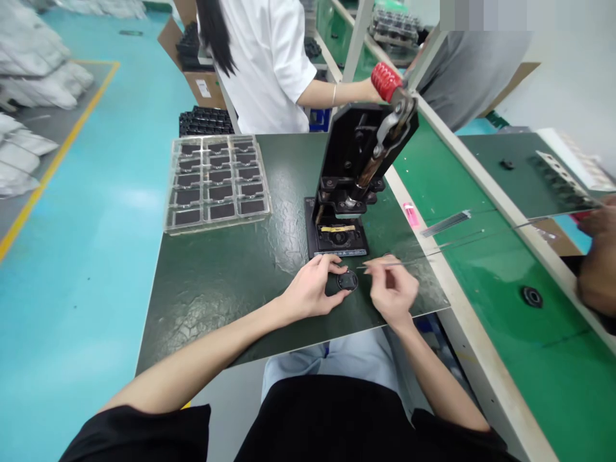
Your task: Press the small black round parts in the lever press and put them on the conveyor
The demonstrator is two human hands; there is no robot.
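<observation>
Head camera looks down on a seated person working at a dark green desk (202, 308). The left hand (308, 289) lies beside and partly over a round black part (347, 280), its fingers (332, 262) curled against the part and holding it down on the desk. The right hand (392, 292) sits just beside it, its fingers (380, 266) pinched together on slim metal tweezers (385, 264), with the tips pointing toward the part. Directly ahead stands a black hand press (351, 167), its base near the left hand. Further left, a clear plastic tray (216, 183) holds rows of black pieces in separate compartments. Across the desk, a co-worker in a white shirt (264, 64) reaches an arm (337, 93) toward a red-wrapped press handle (386, 81). On the right, another person's hand (597, 256) is at a green desk (505, 269), and metal strips (445, 223) lie on it.
</observation>
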